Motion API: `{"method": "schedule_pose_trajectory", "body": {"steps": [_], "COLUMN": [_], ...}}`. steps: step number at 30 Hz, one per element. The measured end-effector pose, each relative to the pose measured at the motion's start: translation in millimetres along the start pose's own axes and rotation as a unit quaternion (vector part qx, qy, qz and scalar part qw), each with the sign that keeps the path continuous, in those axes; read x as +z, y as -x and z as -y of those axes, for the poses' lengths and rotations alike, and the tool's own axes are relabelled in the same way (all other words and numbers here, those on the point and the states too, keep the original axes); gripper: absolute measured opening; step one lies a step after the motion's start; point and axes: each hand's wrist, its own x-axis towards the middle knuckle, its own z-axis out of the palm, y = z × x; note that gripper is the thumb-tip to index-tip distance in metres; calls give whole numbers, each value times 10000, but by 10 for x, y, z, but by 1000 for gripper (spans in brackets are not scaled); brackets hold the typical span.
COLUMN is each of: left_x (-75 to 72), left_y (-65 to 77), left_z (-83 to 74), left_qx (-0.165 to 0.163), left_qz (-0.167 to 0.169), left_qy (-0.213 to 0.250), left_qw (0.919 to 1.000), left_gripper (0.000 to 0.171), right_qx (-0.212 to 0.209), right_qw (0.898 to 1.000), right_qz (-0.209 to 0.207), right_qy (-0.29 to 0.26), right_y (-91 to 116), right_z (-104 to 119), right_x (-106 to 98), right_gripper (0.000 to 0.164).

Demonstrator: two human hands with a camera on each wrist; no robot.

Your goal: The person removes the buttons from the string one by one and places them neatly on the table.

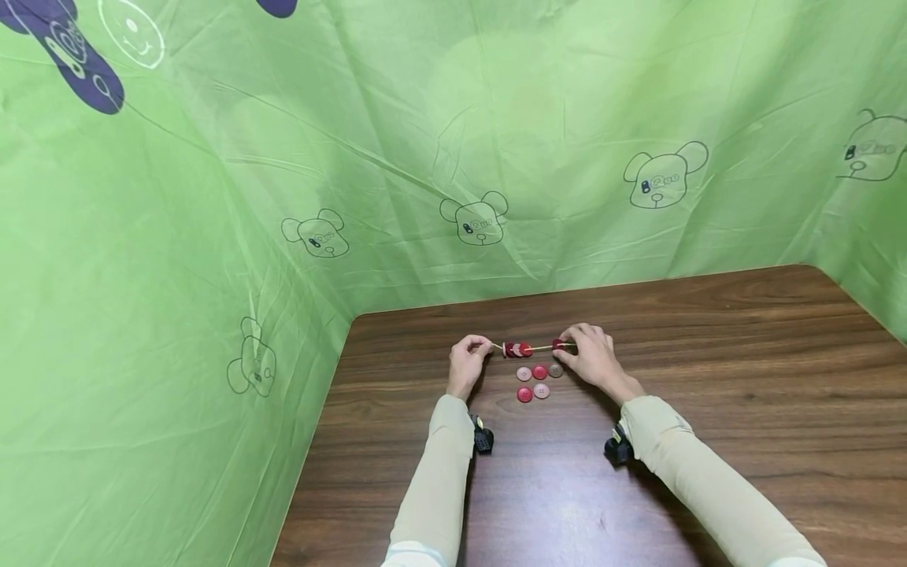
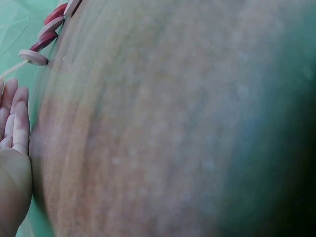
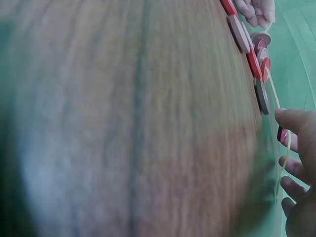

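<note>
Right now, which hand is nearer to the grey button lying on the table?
The right hand: it is just beyond the grey button, to its right. The left hand is farther away, to its left, past the red button and the pink button of the same row.

Green sheeting (image 1: 553, 102) printed with bear faces hangs behind a wood-grain table (image 1: 744, 370) reflecting pale light.
</note>
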Motion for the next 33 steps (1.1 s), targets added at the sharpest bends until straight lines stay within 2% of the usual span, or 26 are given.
{"method": "schedule_pose_trajectory", "body": {"steps": [33], "left_x": [1], "left_y": [-1], "left_z": [9], "left_qx": [13], "left_qz": [-15], "left_qy": [-40], "left_qw": [10000], "left_gripper": [7], "right_qx": [251], "right_qw": [9996], "right_qz": [-113], "right_qy": [13], "right_y": [36], "right_z": [-185], "right_x": [-131], "right_gripper": [37]}}
